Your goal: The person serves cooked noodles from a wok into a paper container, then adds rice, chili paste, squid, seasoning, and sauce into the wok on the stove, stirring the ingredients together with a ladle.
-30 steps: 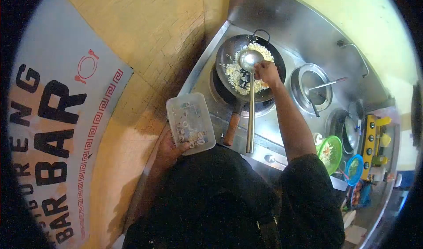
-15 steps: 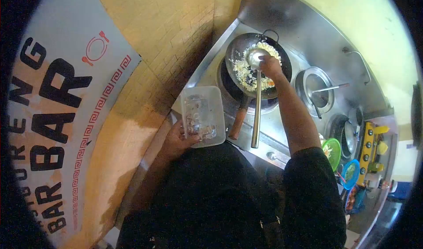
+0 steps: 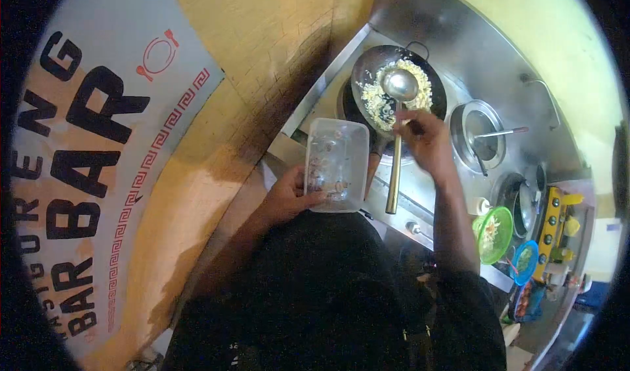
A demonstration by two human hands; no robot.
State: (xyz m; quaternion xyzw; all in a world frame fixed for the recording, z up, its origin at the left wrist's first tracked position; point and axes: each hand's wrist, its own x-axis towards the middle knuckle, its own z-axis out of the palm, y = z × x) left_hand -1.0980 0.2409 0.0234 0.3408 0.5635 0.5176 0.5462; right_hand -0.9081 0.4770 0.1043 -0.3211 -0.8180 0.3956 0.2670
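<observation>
My left hand (image 3: 289,195) grips the near left edge of a translucent plastic container (image 3: 338,164); a few small reddish-brown bits lie in its bottom. My right hand (image 3: 428,141) is over the handle of a metal ladle (image 3: 396,171), its fingers bent with thumb and forefinger apart. Nothing shows between them; whether they touch the handle is unclear. The ladle's bowl rests in a dark wok (image 3: 365,57), on chopped, pale yellow-white food (image 3: 421,89). Behind the container, the wok's wooden handle (image 3: 373,165) is partly hidden.
Right of the wok, a round metal pot (image 3: 457,135) has utensils across it. A green basket (image 3: 504,236), a blue bowl (image 3: 525,276) and another dark pan (image 3: 506,194) stand farther right. A brick wall (image 3: 262,62) and a lettered banner (image 3: 131,167) are at left.
My right hand has drawn back from the ladle's bowl toward its handle. My left hand has brought the container rightward, closer to the wok. The whole view has shifted slightly.
</observation>
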